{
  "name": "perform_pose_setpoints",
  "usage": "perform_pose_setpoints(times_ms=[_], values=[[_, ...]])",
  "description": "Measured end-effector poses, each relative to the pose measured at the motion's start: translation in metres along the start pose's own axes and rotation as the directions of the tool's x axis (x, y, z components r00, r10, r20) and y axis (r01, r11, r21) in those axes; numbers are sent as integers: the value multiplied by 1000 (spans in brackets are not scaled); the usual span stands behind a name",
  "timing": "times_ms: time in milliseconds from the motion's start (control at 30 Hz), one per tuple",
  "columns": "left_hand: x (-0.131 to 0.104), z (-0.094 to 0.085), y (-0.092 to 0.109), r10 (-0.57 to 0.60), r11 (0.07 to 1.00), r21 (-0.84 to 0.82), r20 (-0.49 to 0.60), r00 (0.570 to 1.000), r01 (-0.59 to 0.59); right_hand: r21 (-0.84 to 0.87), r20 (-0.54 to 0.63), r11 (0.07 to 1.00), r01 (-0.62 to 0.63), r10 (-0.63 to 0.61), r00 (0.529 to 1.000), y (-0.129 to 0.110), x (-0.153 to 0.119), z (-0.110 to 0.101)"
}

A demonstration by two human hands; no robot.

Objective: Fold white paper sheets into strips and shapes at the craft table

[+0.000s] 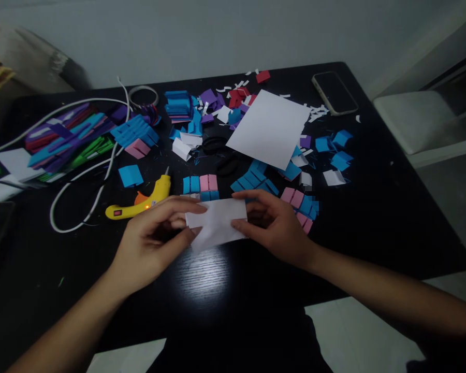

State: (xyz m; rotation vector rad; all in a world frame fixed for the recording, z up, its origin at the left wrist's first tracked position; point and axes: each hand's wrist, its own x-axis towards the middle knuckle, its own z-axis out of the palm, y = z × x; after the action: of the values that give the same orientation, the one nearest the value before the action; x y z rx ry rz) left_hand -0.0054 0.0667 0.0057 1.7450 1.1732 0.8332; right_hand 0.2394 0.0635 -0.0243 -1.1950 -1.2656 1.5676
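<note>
A small white piece of paper [217, 223], which looks folded, is held above the front of the black table. My left hand [151, 241] pinches its left end between thumb and fingers. The right end is gripped by my right hand [274, 223] in the same way. Just behind the paper lie joined blue and pink folded paper pieces [200, 184], partly covered by it. More blue folded pieces [252, 178] and a pink and blue group [301, 204] lie behind and beside my right hand. A yellow glue gun [151, 199] with a lit orange light rests beyond my left hand.
A large white sheet [270, 129] covers part of the paper scraps and the black scissors [221, 155]. A white cable [101, 189] loops across the left side, by bundled coloured strips [68, 134]. A phone [335, 93] lies at the back right. A pale stool [404, 122] stands beyond the right edge.
</note>
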Motion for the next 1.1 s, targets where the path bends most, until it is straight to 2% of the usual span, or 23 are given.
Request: perform_pose_setpoints(times_ms=[100,200,400,567,700,867,967,1100], values=[[2,-2,-1,96,986,136,-3,995,-95,-29,16,1000,3,-2,1000,0,0,1],[3,-3,-2,165,966,202,-8,986,-160,-60,39,998,26,-24,999,1,-1,1],[0,2,-4,190,974,137,-58,980,-180,-124,70,988,90,-81,994,5,-1,2],[-3,5,-4,180,979,113,-73,981,-171,-231,52,950,209,-202,978,8,-2,4],[-3,0,-3,205,975,87,-11,979,-204,-289,66,916,280,-272,960,8,-4,3],[-1,-5,-1,245,950,157,165,955,-271,-283,98,890,357,-344,934,8,-5,2],[-1,-3,-3,270,919,249,172,947,-307,-293,98,886,359,-346,933,7,-5,2],[-1,1,-8,298,912,241,169,940,-332,-326,89,876,356,-346,934,5,-6,3]])
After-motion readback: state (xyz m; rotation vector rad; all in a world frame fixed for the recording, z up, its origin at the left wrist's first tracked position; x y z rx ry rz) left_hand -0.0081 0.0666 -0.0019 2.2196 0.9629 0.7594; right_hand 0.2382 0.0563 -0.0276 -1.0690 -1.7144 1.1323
